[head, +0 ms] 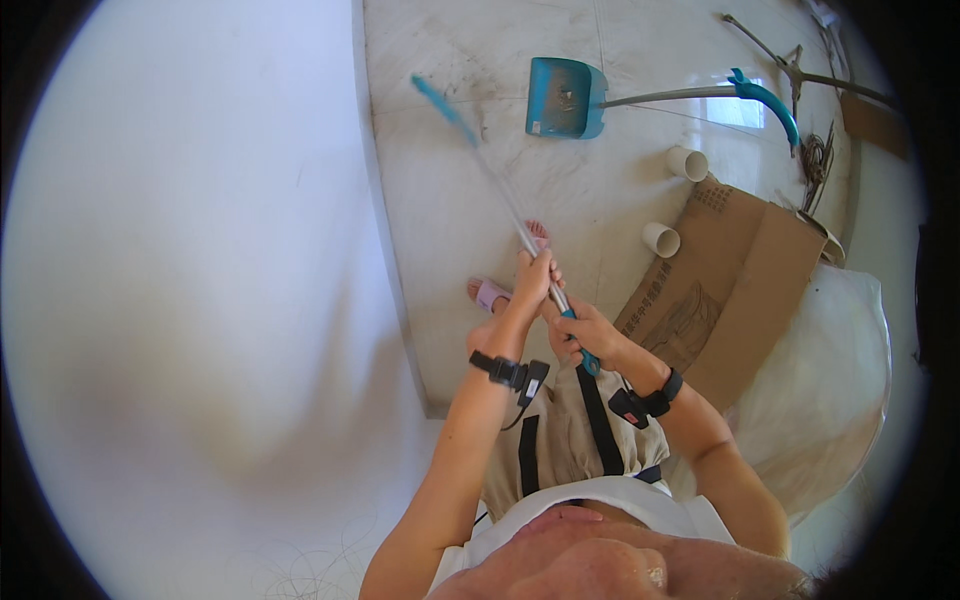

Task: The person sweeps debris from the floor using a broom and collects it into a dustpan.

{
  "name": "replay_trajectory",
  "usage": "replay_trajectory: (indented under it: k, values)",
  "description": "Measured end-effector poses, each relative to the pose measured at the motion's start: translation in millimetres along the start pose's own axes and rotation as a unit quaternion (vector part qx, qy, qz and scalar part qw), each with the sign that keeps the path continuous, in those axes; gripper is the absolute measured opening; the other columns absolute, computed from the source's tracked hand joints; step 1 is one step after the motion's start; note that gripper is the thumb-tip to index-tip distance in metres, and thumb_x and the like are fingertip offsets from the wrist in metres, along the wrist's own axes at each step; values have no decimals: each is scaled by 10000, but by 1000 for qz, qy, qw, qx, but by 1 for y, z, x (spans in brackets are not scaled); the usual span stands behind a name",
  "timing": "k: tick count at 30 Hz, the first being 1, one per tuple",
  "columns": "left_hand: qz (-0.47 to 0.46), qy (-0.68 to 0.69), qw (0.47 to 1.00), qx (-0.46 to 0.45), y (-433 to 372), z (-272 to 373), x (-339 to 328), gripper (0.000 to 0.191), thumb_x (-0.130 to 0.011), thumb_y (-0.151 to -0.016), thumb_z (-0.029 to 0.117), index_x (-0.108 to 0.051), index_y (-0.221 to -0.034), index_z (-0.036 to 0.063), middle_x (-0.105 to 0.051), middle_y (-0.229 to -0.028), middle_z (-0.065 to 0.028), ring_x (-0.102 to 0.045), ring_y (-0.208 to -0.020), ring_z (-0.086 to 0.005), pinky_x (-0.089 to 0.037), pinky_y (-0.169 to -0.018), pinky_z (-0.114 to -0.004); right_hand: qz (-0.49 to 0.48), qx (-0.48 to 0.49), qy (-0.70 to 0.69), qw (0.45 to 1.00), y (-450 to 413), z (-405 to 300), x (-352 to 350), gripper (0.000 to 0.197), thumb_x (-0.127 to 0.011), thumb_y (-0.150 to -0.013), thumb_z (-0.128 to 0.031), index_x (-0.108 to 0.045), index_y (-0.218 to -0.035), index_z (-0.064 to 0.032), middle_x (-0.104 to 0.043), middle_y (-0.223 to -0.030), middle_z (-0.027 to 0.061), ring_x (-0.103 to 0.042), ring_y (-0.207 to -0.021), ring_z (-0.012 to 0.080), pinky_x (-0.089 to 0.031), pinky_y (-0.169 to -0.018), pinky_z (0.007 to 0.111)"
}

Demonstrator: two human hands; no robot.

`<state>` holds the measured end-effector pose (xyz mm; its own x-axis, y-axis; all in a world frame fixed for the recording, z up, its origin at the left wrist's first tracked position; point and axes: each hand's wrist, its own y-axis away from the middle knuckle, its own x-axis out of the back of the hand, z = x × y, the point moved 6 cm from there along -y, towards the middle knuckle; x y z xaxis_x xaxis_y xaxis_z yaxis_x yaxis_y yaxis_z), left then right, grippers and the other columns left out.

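Observation:
My left hand (536,276) grips the metal shaft of a long-handled broom (504,193) about midway down. My right hand (595,334) is closed around its teal grip end, just below the left. The broom slants up and left across the floor, its narrow teal head blurred near the wall; its bristles cannot be made out. A teal long-handled dustpan (566,98) lies to the right of the broom head, with some dirt and debris inside. Dark smudges of dirt mark the floor between the two.
A white wall (225,225) runs along the left. On the right are two short white pipe pieces (661,240), a flattened cardboard box (724,285) bearing writing and a large plastic-wrapped item (817,390). Farther off stand a metal stand's legs (795,71) and a coiled cable (816,159).

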<state>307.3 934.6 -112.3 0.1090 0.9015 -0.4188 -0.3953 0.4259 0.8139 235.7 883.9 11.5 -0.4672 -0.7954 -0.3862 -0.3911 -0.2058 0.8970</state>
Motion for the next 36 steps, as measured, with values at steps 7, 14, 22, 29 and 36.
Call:
replay_trajectory:
  k: [7, 14, 22, 29, 36]
  values:
    - [101, -34, 994, 1, -7, 15, 57, 266, -436, -880, 177, -469, -674, 12, -503, -585, -68, -502, -480, -168, -401, -418, -282, -83, -73, -165, 980, -41, -9, -13, 94, -518, -845, -85, -445, -904, -82, -460, -715, 30, -355, -472, 46, -277, -377, 181]
    - [8, -166, 986, -7, -38, 84, 3, 295, -442, -901, 205, -458, -666, 27, -477, -562, -49, -485, -468, -145, -418, -434, -286, 3, 58, -91, 994, -52, -44, -25, 127, -471, -891, -115, -439, -1012, -130, -423, -730, -8, -325, -483, 20, -272, -379, 158]
    - [94, -78, 989, -84, 13, 126, 6, 146, -441, -840, 123, -462, -744, 15, -470, -539, -67, -487, -425, -158, -425, -402, -290, -127, -33, -203, 970, 1, -77, -59, 165, -495, -866, -100, -404, -1001, -78, -426, -710, 8, -346, -476, 30, -267, -366, 171]
    - [109, -251, 962, -20, -10, 167, -19, 193, -418, -833, 136, -468, -724, -14, -493, -535, -80, -524, -449, -183, -430, -395, -309, -141, 23, -280, 949, -15, -110, -56, 192, -464, -881, -99, -440, -1070, -82, -436, -719, 14, -344, -485, 17, -260, -362, 147]
    - [120, -190, 969, -104, 25, 161, -45, 192, -423, -847, 116, -477, -710, -8, -452, -515, -66, -454, -427, -149, -413, -403, -296, -129, 15, -189, 973, 21, -96, -58, 202, -459, -888, -110, -425, -1087, -125, -395, -714, -12, -310, -459, 23, -229, -371, 165]
